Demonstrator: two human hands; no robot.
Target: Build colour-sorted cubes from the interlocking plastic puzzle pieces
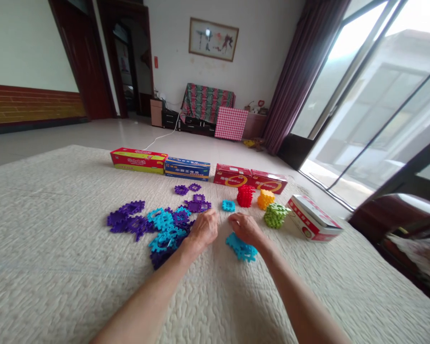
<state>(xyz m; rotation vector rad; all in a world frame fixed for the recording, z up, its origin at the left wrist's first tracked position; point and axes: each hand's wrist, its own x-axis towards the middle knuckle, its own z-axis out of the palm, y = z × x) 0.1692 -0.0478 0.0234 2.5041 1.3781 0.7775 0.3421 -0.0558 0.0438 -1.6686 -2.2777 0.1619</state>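
My left hand [205, 228] reaches over the right side of a loose pile of purple tile blocks [138, 225] and light-blue tile blocks [167, 238]. Its fingers curl together, and anything in them is hidden. My right hand [245, 227] is also closed, with its fingertips pointing left toward the left hand; I cannot see what it holds, if anything. Close below the right hand lies a group of light-blue blocks [242, 248], partly covered by it. A small light-blue stack [228, 205] sits just beyond both hands. More purple blocks [198, 204] lie past the left fingertips.
Red [245, 196], yellow [265, 199] and green [275, 215] block stacks stand to the right. Behind them runs a row of boxes: red-green [139, 161], blue [187, 169] and dark red [232, 176]. A white-red box [313, 219] stands far right on the quilted cover [64, 248].
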